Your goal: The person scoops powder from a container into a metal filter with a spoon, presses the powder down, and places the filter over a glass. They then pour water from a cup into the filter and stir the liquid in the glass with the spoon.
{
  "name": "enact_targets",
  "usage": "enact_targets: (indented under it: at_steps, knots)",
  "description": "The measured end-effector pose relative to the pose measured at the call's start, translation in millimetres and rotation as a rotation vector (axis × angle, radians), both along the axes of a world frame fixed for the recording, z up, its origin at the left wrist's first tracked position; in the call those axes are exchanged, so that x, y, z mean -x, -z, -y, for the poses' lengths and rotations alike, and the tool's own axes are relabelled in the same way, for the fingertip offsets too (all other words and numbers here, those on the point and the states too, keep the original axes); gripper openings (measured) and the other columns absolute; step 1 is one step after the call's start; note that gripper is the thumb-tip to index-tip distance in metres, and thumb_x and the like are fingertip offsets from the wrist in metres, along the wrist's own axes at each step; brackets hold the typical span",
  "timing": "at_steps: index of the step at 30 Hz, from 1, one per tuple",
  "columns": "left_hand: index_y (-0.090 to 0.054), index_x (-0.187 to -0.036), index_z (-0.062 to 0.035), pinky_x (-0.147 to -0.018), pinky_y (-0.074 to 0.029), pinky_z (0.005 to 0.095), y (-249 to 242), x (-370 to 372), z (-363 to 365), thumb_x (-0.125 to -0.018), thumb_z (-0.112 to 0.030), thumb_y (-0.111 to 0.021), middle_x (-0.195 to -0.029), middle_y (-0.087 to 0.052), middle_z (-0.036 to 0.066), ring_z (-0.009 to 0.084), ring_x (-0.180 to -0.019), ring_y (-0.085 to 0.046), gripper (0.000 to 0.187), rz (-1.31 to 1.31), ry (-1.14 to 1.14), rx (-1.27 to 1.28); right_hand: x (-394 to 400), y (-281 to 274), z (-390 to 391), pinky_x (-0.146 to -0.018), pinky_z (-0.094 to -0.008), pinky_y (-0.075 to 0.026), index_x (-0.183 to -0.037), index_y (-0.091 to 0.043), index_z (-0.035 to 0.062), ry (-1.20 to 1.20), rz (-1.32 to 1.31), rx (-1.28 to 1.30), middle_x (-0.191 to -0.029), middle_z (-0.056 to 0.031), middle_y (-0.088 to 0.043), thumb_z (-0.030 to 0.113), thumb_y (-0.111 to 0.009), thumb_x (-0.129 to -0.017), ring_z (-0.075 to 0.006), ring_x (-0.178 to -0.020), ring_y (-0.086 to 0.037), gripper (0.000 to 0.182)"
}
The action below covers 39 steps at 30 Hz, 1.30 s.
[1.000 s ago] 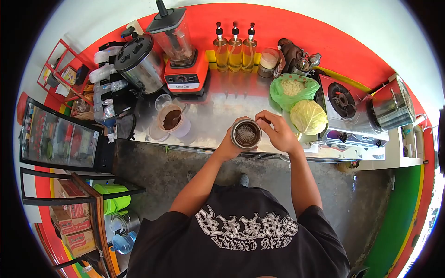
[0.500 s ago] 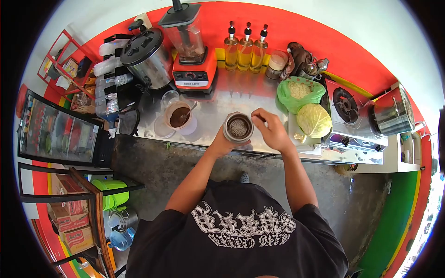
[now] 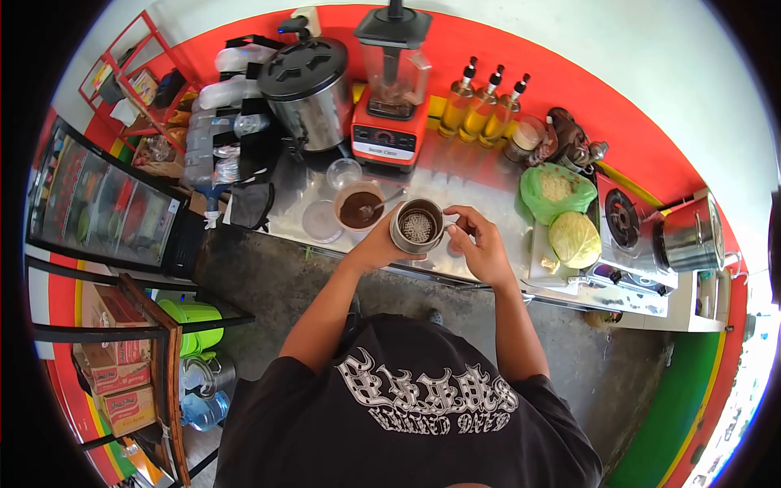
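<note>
My left hand (image 3: pixel 376 249) is wrapped round a round metal cup (image 3: pixel 417 227) with a perforated disc inside, tilted so that its inside shows. Just right of the cup's rim, my right hand (image 3: pixel 482 248) has its thumb and index finger curled close together; whether anything small is between them cannot be made out. A tub of brown powder (image 3: pixel 360 208) with a spoon (image 3: pixel 382 203) in it stands on the steel counter (image 3: pixel 455 259), left of the cup. Beside the tub are a clear lid (image 3: pixel 323 221) and a clear cup (image 3: pixel 344 173).
At the counter's back stand a large steel urn (image 3: pixel 313 110), a red blender (image 3: pixel 389 134) and oil bottles (image 3: pixel 480 110). To the right are a green bag (image 3: pixel 556 189), a cabbage (image 3: pixel 575 240), a stove (image 3: pixel 622 218) and a pot (image 3: pixel 691 234). A fridge (image 3: pixel 102 203) is at left.
The view has turned, so the counter items appear further right. The metal cup now appears nearer the powder tub, and my right hand's fingers remain near its rim.
</note>
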State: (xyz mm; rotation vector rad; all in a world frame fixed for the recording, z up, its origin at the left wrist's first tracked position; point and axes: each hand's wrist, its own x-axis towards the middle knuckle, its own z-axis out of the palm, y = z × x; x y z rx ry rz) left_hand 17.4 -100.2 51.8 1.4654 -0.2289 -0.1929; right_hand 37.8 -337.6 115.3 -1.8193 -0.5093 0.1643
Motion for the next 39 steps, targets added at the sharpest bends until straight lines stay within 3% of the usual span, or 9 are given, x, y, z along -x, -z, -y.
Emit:
enact_targets:
  at_steps: [5, 6, 13, 19, 21, 28, 34, 36, 39]
  knots:
    - [-0.048, -0.154, -0.0055, -0.118, -0.043, 0.0378, -8, 13, -57, -0.064, -0.005, -0.101, -0.146, -0.059, 0.006, 0.0208, -0.136, -0.055, 0.105, 0.036, -0.115, -0.115, -12, 25, -39, -0.065, -0.0239, -0.04, -0.135, -0.055, -0.0001, 0.067, -0.126, -0.198, -0.076, 0.0037, -0.05, 0.01, -0.071, -0.101, -0.0057, -0.069, -0.046, 0.039]
    - [-0.051, -0.149, -0.0051, -0.111, -0.049, 0.0366, -4, 17, -69, -0.067, -0.001, -0.099, -0.14, -0.063, 0.004, 0.0176, -0.13, -0.059, 0.095, 0.029, -0.173, -0.078, -15, 35, -45, -0.065, -0.0239, -0.04, -0.135, -0.055, -0.0001, 0.07, -0.126, -0.206, -0.076, 0.0037, -0.05, 0.01, -0.071, -0.101, -0.0057, -0.069, -0.046, 0.039]
    - [-0.051, -0.149, -0.0044, -0.109, -0.051, 0.0359, 18, 53, -150, -0.069, 0.004, -0.095, -0.14, -0.063, 0.006, 0.0185, -0.129, -0.061, 0.092, -0.08, -0.473, 0.028, -32, 94, -88, -0.067, -0.0236, -0.042, -0.139, -0.053, 0.0006, 0.238, -0.24, -0.061, -0.08, 0.0022, -0.06, 0.013, -0.079, -0.096, -0.0056, -0.073, -0.051, 0.052]
    - [-0.051, -0.145, -0.004, -0.11, -0.051, 0.0353, 26, 73, -187, -0.071, 0.009, -0.092, -0.138, -0.063, 0.006, 0.0186, -0.127, -0.062, 0.086, -0.114, -0.606, 0.062, -56, 116, -128, -0.07, -0.0301, -0.051, -0.12, -0.068, -0.0016, 0.296, -0.146, -0.064, -0.083, -0.0061, -0.072, 0.019, -0.075, -0.099, -0.0125, -0.074, -0.064, 0.03]
    - [-0.052, -0.145, -0.0041, -0.11, -0.051, 0.0349, 30, 77, -196, -0.07, 0.009, -0.092, -0.138, -0.063, 0.006, 0.0184, -0.128, -0.061, 0.086, -0.075, -0.598, 0.019, -59, 120, -139, -0.072, -0.0344, -0.054, -0.106, -0.072, -0.0029, 0.379, -0.052, 0.037, -0.083, -0.0121, -0.075, 0.019, -0.067, -0.103, -0.02, -0.075, -0.071, 0.023]
    - [-0.052, -0.145, -0.0046, -0.108, -0.051, 0.0341, 25, 83, -211, -0.07, 0.009, -0.093, -0.137, -0.063, 0.005, 0.018, -0.127, -0.061, 0.086, -0.064, -0.609, 0.007, -58, 128, -154, -0.074, -0.0381, -0.054, -0.102, -0.073, -0.0033, 0.422, 0.002, 0.087, -0.081, -0.0154, -0.076, 0.017, -0.061, -0.105, -0.0285, -0.078, -0.074, 0.024]
    - [-0.052, -0.146, -0.0044, -0.106, -0.053, 0.0335, 22, 69, -205, -0.07, 0.012, -0.091, -0.139, -0.063, 0.005, 0.0172, -0.128, -0.061, 0.087, -0.052, -0.592, 0.005, -59, 140, -146, -0.065, -0.0342, -0.05, -0.101, -0.073, -0.003, 0.443, -0.105, -0.04, -0.08, -0.0094, -0.072, 0.018, -0.06, -0.106, -0.017, -0.067, -0.063, 0.025]
    - [-0.053, -0.145, -0.0059, -0.108, -0.051, 0.0338, 19, 61, -191, -0.069, 0.008, -0.093, -0.135, -0.064, 0.004, 0.0175, -0.127, -0.061, 0.086, -0.043, -0.552, 0.038, -58, 137, -134, -0.06, -0.0294, -0.044, -0.103, -0.072, -0.0018, 0.472, -0.324, -0.246, -0.08, -0.0063, -0.07, 0.018, -0.059, -0.106, -0.0099, -0.065, -0.054, 0.024]
    - [-0.053, -0.143, -0.0065, -0.108, -0.051, 0.0344, 9, 53, -176, -0.069, 0.006, -0.094, -0.135, -0.064, 0.004, 0.0176, -0.128, -0.061, 0.086, -0.102, -0.467, 0.084, -56, 136, -123, -0.058, -0.0267, -0.04, -0.104, -0.072, -0.0013, 0.471, -0.37, -0.344, -0.08, -0.0055, -0.068, 0.018, -0.058, -0.107, -0.0078, -0.065, -0.051, 0.024]
